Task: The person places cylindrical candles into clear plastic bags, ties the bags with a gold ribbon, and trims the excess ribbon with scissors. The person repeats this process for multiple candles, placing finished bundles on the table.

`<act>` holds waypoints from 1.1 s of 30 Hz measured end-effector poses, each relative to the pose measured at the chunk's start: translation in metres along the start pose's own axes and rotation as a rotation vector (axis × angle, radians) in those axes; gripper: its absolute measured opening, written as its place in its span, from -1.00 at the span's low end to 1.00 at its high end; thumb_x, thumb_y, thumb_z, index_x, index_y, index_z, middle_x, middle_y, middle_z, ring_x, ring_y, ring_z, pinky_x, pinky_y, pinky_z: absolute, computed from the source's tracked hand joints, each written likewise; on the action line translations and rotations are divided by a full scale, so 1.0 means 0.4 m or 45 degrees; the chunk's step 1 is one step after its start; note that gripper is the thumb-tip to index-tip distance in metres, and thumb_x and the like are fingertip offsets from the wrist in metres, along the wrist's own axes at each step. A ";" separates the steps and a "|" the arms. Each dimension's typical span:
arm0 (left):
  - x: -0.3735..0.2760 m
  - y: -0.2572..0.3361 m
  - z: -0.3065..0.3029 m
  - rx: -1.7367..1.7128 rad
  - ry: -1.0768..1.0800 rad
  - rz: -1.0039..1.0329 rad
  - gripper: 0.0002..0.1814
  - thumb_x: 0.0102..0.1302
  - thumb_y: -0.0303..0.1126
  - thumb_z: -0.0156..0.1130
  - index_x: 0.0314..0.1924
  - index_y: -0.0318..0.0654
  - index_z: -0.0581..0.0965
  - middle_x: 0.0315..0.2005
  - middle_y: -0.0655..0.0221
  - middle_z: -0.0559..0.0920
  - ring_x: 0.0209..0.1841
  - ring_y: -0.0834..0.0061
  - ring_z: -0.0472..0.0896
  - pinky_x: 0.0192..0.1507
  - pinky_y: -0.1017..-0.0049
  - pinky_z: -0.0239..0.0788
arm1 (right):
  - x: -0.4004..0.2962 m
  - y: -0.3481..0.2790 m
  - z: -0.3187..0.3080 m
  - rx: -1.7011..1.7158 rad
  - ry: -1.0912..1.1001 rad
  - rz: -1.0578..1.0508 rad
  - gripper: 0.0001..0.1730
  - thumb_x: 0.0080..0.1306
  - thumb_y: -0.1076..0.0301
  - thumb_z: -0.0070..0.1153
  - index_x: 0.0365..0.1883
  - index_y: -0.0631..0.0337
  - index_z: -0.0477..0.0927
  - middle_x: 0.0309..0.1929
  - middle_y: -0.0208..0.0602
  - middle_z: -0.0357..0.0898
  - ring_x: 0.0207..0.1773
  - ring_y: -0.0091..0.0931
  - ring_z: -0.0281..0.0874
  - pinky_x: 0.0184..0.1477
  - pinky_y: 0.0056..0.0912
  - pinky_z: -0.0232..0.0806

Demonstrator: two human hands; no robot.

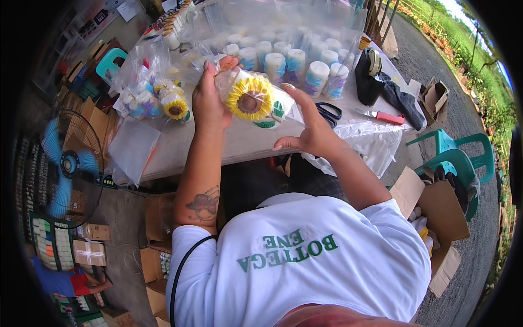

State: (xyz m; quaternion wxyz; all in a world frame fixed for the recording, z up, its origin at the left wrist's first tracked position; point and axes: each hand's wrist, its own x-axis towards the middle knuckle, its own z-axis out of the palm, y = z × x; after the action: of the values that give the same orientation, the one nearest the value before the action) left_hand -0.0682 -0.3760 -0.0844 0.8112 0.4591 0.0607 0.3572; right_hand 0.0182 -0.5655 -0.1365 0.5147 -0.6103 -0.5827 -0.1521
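Note:
A white candle with a yellow sunflower and green leaves, wrapped in clear plastic, lies tilted above the table. My left hand holds its wrapped end, where a thin copper-coloured tie shows. My right hand is spread at the candle's other side, its fingertips near the plastic; whether they touch it I cannot tell. Behind stand several white pillar candles with blue and purple decoration. Another wrapped sunflower candle lies to the left, beside wrapped blue and purple ones.
Dark-handled scissors, a red-handled knife, a black tape dispenser and a dark cloth lie at right. Flat plastic bags overhang the table's left edge. A fan and another person are at left; green chairs stand right.

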 end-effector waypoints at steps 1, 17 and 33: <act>-0.002 0.012 -0.003 0.021 0.011 0.045 -0.47 0.38 -0.05 -0.17 0.01 -0.42 0.42 -0.07 0.14 0.52 0.05 0.31 0.45 0.10 0.35 0.26 | -0.003 0.014 -0.051 -0.132 -0.093 -0.035 -0.01 -0.10 0.08 0.41 0.22 0.25 0.15 0.12 -0.06 0.26 0.25 -0.23 0.19 0.25 -0.28 0.07; -0.006 0.049 -0.010 0.113 0.048 0.123 -0.45 0.38 -0.04 -0.19 0.10 -0.39 0.36 -0.03 0.15 0.48 0.06 0.28 0.44 0.11 0.32 0.25 | 0.005 0.372 -0.421 0.384 0.775 1.508 -0.69 0.11 0.27 0.21 -0.23 0.27 0.59 -0.29 -0.32 0.54 -0.12 -0.52 0.40 -0.01 -0.40 0.14; 0.008 0.055 -0.026 0.077 0.019 0.139 -0.45 0.37 -0.02 -0.16 0.11 -0.36 0.36 0.02 0.16 0.46 0.11 0.23 0.40 0.15 0.25 0.21 | -0.029 0.143 -0.289 0.149 0.396 0.766 -0.50 0.17 0.22 0.22 0.01 0.27 0.41 -0.25 -0.26 0.50 -0.18 -0.55 0.44 -0.07 -0.55 0.27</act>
State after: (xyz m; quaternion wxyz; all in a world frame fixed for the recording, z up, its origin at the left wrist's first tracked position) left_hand -0.0821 -0.3596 -0.0722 0.7757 0.4834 0.0525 0.4024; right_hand 0.1125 -0.6531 -0.1226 0.6533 -0.6937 -0.2990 -0.0512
